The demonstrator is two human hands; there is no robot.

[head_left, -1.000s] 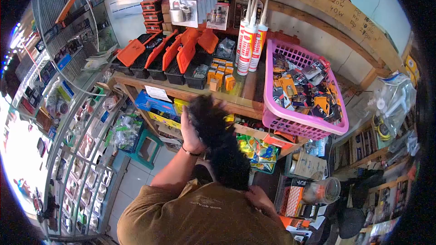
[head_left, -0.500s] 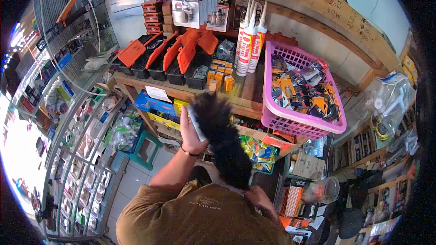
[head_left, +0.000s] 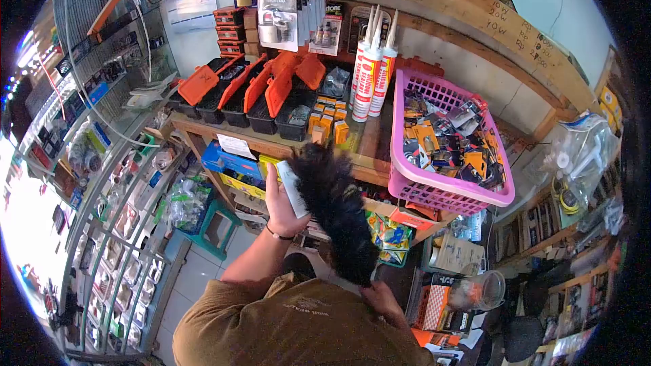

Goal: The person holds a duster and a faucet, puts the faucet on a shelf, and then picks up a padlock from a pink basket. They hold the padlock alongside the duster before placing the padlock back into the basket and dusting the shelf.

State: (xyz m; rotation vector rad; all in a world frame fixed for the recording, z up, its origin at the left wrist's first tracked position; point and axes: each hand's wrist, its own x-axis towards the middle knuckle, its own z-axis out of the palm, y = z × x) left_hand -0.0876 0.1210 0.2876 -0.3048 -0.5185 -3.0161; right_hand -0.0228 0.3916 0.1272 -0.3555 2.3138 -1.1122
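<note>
My left hand [head_left: 280,211] is closed on a flat white box [head_left: 291,190], tilted upright, its print too small to read. Against the right side of this box lies a black feather duster [head_left: 337,217]. My right hand [head_left: 382,298], low and near my body, grips the duster's lower end; the handle itself is mostly hidden. The feathers spread up and to the left from that hand, their tip just below the shelf edge.
Ahead, a wooden shelf [head_left: 254,137] bears black bins with orange lids [head_left: 278,88], small orange boxes [head_left: 339,129], silicone sealant tubes [head_left: 366,88] and a pink basket [head_left: 453,186] of packaged goods. A glass display rack [head_left: 102,230] curves along the left, with a green stool [head_left: 215,230] beside it.
The duster has shifted slightly to the right and down, uncovering more of the white box. My left hand keeps its hold on the box.
</note>
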